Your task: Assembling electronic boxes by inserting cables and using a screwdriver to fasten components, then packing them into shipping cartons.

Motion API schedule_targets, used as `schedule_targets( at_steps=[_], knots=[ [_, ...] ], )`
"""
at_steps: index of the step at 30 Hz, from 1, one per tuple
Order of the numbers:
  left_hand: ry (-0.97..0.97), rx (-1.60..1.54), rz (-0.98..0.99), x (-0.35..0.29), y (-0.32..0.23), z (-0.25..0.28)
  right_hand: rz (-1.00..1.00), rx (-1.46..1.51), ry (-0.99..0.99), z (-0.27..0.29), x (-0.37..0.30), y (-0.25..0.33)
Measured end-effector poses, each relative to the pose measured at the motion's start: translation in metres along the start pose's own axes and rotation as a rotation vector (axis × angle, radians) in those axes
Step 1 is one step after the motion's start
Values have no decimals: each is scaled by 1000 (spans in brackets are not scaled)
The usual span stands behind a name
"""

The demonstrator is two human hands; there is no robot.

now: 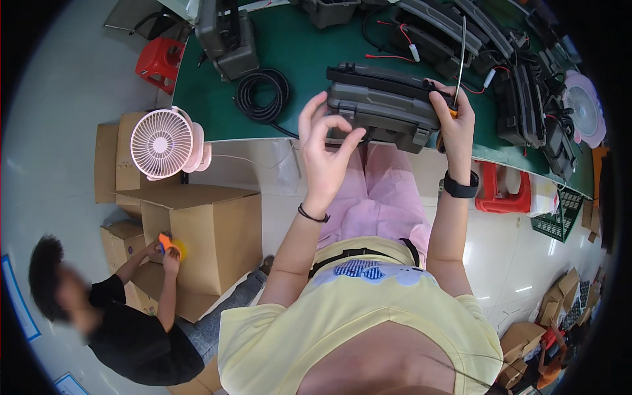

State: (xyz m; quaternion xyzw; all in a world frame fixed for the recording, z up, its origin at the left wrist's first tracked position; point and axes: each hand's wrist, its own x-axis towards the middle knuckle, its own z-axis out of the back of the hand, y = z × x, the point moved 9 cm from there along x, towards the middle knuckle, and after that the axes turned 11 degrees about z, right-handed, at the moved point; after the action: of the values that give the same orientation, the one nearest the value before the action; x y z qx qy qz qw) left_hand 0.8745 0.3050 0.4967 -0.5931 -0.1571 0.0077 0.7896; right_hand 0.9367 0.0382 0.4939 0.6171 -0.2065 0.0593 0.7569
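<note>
- Green table (299, 49): beneath the case's far side
- Dark grey case (388, 105): held at the table's near edge, long axis left to right, right end dipping slightly nearer the wearer
- Left hand (322, 155): fingers apart, curled beside the case's left end; contact cannot be told
- Right hand (459, 125): clamped on the right end
- Screwdriver (461, 59): in the right hand, shaft pointing away

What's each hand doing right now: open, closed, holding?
Left hand: open, fingers curled beside the grey case; contact cannot be told.
Right hand: closed, holding the case's end and a screwdriver.
</note>
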Motion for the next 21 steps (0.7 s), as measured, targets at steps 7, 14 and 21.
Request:
schedule_targets(
  at_steps=[7, 14, 21],
  knots=[
    [51, -276, 115, 13, 15, -4, 55, 6, 11, -2, 6, 3],
    [12, -416, -18, 40, 41, -17, 134, -103, -48, -1, 24, 1],
    [179, -432, 36, 70, 48, -44, 168, 9, -379, 25, -19, -2]
  ],
)
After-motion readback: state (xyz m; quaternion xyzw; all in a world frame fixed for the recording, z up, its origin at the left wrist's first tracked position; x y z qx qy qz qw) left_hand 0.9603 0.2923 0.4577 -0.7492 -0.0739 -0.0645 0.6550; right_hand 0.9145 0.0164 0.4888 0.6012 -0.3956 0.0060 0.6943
